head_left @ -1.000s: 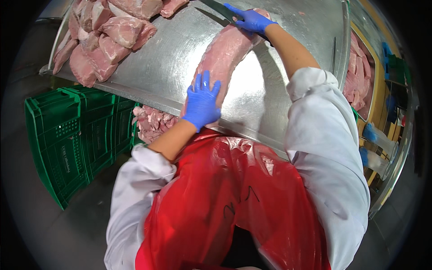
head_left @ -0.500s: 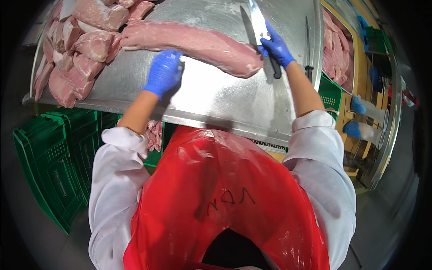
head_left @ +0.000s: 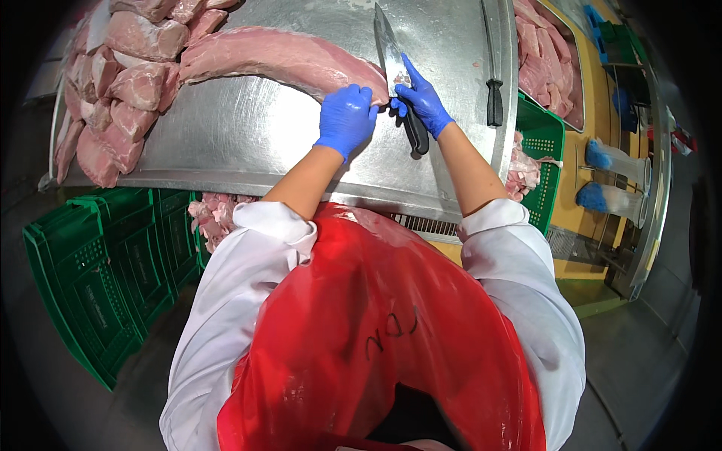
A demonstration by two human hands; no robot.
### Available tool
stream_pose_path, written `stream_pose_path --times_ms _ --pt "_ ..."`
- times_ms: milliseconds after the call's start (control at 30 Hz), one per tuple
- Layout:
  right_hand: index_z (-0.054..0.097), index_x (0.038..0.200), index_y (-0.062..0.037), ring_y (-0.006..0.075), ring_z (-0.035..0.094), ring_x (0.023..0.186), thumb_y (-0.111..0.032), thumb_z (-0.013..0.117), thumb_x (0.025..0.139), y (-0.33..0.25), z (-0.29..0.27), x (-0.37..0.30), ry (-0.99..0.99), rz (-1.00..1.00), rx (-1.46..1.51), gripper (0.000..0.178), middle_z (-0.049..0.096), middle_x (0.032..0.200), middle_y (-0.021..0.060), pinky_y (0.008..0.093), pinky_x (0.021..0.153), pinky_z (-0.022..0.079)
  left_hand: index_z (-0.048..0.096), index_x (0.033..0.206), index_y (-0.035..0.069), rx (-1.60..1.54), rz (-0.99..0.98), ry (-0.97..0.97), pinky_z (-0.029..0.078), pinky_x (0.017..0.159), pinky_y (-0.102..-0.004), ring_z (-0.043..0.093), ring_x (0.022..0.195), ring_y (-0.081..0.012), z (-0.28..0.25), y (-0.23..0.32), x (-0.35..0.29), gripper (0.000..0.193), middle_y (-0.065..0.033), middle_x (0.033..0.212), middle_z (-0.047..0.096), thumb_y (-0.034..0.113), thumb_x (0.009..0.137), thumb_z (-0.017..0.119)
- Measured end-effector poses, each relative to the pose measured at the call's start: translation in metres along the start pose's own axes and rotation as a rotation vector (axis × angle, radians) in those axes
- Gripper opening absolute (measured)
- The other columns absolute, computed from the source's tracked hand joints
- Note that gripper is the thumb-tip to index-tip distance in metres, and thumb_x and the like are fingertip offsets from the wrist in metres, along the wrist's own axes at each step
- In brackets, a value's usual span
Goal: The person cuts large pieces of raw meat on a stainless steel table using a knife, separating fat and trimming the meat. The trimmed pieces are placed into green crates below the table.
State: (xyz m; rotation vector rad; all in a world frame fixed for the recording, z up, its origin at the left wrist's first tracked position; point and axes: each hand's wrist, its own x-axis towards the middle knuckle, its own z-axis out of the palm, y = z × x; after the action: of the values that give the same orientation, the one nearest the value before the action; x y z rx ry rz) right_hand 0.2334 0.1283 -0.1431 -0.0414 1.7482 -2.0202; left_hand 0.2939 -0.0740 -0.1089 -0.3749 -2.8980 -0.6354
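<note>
A long pink loin of meat [head_left: 263,56] lies across the steel table, its right end between my hands. My blue-gloved left hand [head_left: 346,120] is closed on that end, fingers curled over its near edge. Just to the right, my blue-gloved right hand [head_left: 423,101] grips a wide-bladed knife [head_left: 387,45] near where blade meets black handle. The blade points away from me, close beside the loin's tip; whether it touches the meat I cannot tell. Farther right lies a long thin tool with a black handle [head_left: 494,101], like a sharpening steel.
Several meat pieces [head_left: 147,37] are heaped at the table's left. A metal tray of meat strips [head_left: 538,56] stands beyond the right edge. Green crates [head_left: 101,263] sit below at left, and another green crate [head_left: 545,139] with trimmings is at right. The table's raised rim [head_left: 226,180] runs near me.
My left hand has moved right along the loin and now grips its right end. My right hand has brought the knife nearer that end. The whole view has shifted slightly.
</note>
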Motion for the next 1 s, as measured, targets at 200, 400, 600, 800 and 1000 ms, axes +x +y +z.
stream_pose_path --times_ms 200,400,600,800,1000 --pt "0.017 0.164 -0.0286 0.0124 0.066 0.067 -0.002 0.059 0.097 -0.011 -0.005 -0.02 0.047 -0.069 -0.21 0.083 0.068 0.094 0.0082 0.0287 0.061 0.057 0.064 0.093 0.006 -0.067 -0.136 -0.07 0.053 0.076 -0.0491 0.067 0.086 -0.0391 0.007 -0.001 0.003 0.018 -0.0175 0.092 0.068 0.024 0.091 0.065" --pt "0.025 0.161 -0.0359 0.0181 0.071 0.076 -0.02 0.058 0.101 -0.043 0.015 -0.029 -0.187 -0.171 -0.819 0.071 0.072 0.089 0.0141 0.0354 0.074 0.058 0.067 0.1 0.004 -0.299 -0.25 0.009 0.053 0.083 -0.0494 0.067 0.093 -0.0406 0.008 -0.009 -0.018 0.02 -0.0205 0.1 0.07 0.022 0.093 0.061" --pt "0.029 0.16 -0.0344 0.0247 0.073 0.079 -0.027 0.055 0.102 -0.075 -0.018 -0.085 -0.422 0.118 -1.02 0.064 0.072 0.092 0.0189 0.0408 0.083 0.056 0.067 0.097 0.004 -0.421 -0.327 0.089 0.053 0.075 -0.0474 0.068 0.085 -0.0398 0.003 -0.007 -0.033 0.019 -0.0208 0.093 0.07 0.023 0.094 0.063" --pt "0.031 0.16 -0.031 0.0363 0.071 0.078 -0.028 0.055 0.102 -0.044 0.018 -0.073 -0.354 0.001 -0.896 0.063 0.071 0.088 0.0222 0.0442 0.084 0.054 0.067 0.096 0.005 -0.418 -0.225 0.203 0.054 0.071 -0.0443 0.068 0.079 -0.0386 0.004 -0.003 -0.042 0.017 -0.02 0.088 0.069 0.022 0.095 0.063" --pt "0.025 0.162 -0.0314 0.0384 0.071 0.078 -0.03 0.054 0.102 -0.033 0.018 -0.106 -0.397 0.106 -0.836 0.066 0.072 0.083 0.0215 0.0446 0.082 0.055 0.067 0.098 0.004 -0.54 -0.366 0.218 0.054 0.068 -0.042 0.069 0.075 -0.0348 -0.006 -0.006 -0.056 0.016 -0.0177 0.087 0.069 0.019 0.096 0.063"
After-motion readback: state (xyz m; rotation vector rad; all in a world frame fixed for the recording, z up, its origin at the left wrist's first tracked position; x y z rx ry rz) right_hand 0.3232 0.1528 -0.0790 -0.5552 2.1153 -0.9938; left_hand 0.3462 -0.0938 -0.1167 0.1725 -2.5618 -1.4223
